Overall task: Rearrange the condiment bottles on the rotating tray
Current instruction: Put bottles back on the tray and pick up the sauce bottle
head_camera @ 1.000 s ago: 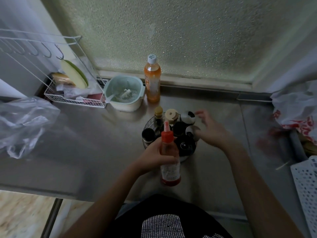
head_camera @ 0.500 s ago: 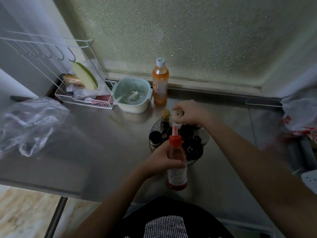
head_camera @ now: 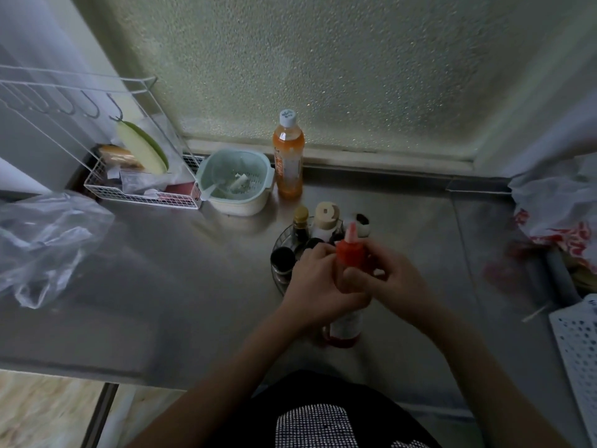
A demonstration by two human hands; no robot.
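Observation:
A red squeeze bottle (head_camera: 348,253) with a pointed red cap stands upright on the steel counter, just in front of the rotating tray (head_camera: 280,240). My left hand (head_camera: 318,282) is wrapped around its body from the left. My right hand (head_camera: 394,279) grips it from the right, just below the cap. Behind my hands the tray holds several condiment bottles: a dark bottle with a gold cap (head_camera: 301,221), a bottle with a beige cap (head_camera: 326,216), a black-and-white lidded one (head_camera: 361,221) and a dark jar (head_camera: 283,258) at the left edge. My hands hide the tray's near side.
An orange drink bottle (head_camera: 288,156) stands by the window sill. A pale green strainer bowl (head_camera: 237,184) and a white wire rack (head_camera: 139,176) sit to its left. A clear plastic bag (head_camera: 45,240) lies at far left, a crumpled bag (head_camera: 562,202) and a white perforated basket (head_camera: 578,344) at right.
My right hand came off the beige-capped bottle on the tray and moved back to take hold of the red squeeze bottle. My left hand has kept its grip throughout.

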